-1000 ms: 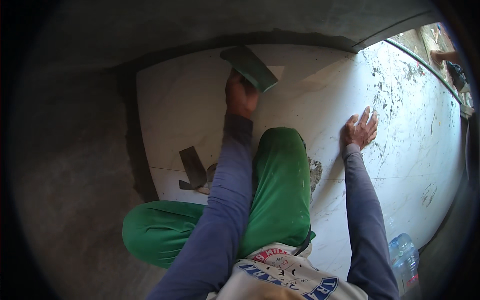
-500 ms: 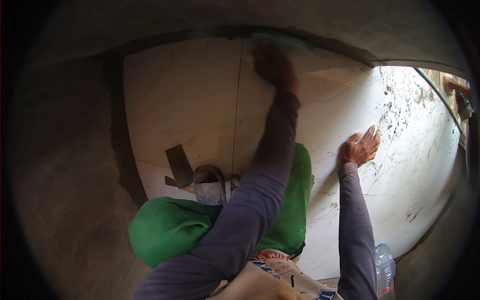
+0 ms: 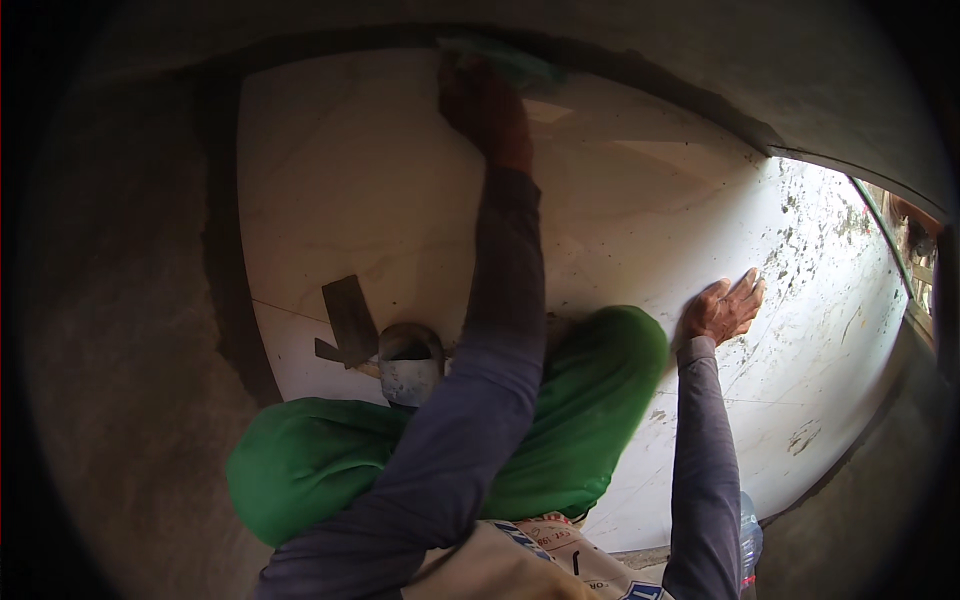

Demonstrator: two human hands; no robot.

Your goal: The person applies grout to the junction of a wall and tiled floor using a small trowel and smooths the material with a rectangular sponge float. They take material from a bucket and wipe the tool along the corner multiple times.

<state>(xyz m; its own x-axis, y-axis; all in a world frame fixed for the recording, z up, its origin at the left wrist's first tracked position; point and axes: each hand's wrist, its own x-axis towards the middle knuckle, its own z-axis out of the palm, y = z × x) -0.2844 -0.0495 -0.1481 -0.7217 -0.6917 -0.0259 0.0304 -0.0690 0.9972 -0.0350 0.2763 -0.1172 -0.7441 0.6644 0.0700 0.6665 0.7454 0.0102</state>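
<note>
My left hand (image 3: 485, 108) reaches to the far edge of the white tiled floor (image 3: 620, 235). Its fingers are closed on a thin pale green sheet (image 3: 510, 66), which lies along the foot of the wall; whether it is cloth or plastic I cannot tell. My right hand (image 3: 726, 308) rests on the tiles at the right with its fingers spread, holding nothing. Near my left knee stands a round grey-white container (image 3: 410, 382) with a dark inside. Beside it are a flat dark blade-like piece (image 3: 350, 318) and a smaller dark strip (image 3: 328, 350).
A dark strip (image 3: 225, 250) runs between the tiles and the grey wall at the left. Dark specks and smears (image 3: 795, 225) mark the brightly lit tiles at the right. A clear plastic bottle (image 3: 749, 535) stands beside my right forearm. My green-clad knees (image 3: 600, 385) are bent below the container.
My left hand has swept leftward along the wall's foot with the pale green sheet. My right hand stays on the tiles. My right knee has shifted to the right.
</note>
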